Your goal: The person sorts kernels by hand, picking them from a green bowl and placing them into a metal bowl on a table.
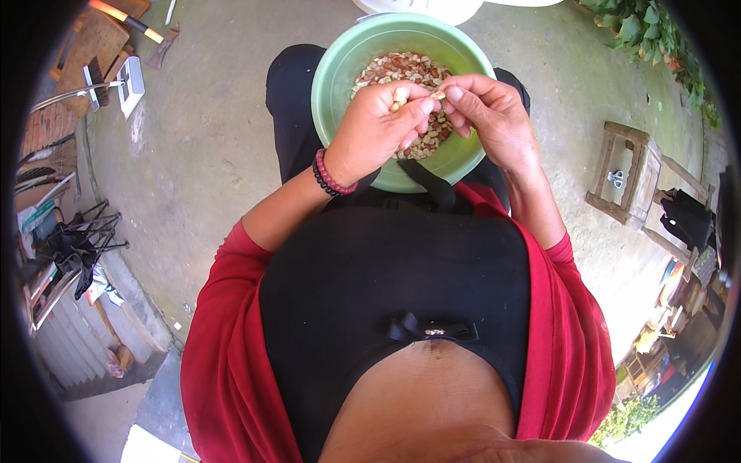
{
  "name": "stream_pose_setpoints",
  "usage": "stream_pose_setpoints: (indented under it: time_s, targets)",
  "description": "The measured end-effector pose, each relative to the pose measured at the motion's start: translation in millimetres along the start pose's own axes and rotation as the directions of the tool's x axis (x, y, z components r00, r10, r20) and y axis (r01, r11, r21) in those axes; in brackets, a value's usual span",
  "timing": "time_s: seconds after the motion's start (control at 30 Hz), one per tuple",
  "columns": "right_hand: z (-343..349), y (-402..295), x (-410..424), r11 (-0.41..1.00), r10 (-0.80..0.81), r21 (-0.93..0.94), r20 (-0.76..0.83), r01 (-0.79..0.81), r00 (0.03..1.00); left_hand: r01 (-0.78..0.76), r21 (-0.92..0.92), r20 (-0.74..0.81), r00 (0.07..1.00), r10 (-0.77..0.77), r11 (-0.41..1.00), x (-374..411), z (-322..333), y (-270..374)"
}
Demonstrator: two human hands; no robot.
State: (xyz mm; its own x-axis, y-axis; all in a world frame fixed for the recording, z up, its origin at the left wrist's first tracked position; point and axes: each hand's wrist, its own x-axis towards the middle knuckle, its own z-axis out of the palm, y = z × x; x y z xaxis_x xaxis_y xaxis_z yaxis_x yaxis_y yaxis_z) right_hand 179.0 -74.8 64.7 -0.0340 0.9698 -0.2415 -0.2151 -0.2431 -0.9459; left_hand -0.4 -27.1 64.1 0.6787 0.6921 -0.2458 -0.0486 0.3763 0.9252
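Observation:
A green plastic bucket (336,75) stands between my knees. Inside lies a layer of peanut kernels (399,66), some pale and bare, others in reddish skins. Above it my left hand (370,121) holds several pale kernels (399,99) in the curl of its fingers. Its thumb and fingertips meet at one peanut kernel (438,95). My right hand (489,113) pinches that same kernel from the other side with thumb and forefinger, so the fingertips of both hands nearly touch. Two beaded bracelets (330,176), one dark red and one black, circle my left wrist.
An axe (162,46) lies on the concrete floor (197,144) at upper left, near a brush (95,87) and a white dustpan (132,87). To the right is a wooden stool (628,173). White plastic furniture (428,7) borders the top, and leafy plants (642,29) the upper right.

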Motion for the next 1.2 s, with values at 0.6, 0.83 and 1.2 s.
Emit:
stream_pose_setpoints:
  time_s: [0.6, 0.83, 1.2]
  targets:
    - [-12, -3, -1, 0.919, 0.187, 0.301, 0.237, -0.255, 0.953, -0.133, 0.219, 0.066, 0.99, 0.121, 0.967, -5, -4, 7]
    - [-9, 0, -1, 0.896, 0.202, 0.34, 0.26, -0.286, 0.944, -0.197, 0.331, 0.072, 0.98, 0.183, 0.923, -5, -7, 7]
    - [-9, 6, -1, 0.854, 0.167, 0.428, 0.314, -0.296, 0.935, -0.309, 0.413, 0.092, 0.95, 0.299, 0.857, -3, -6, 6]
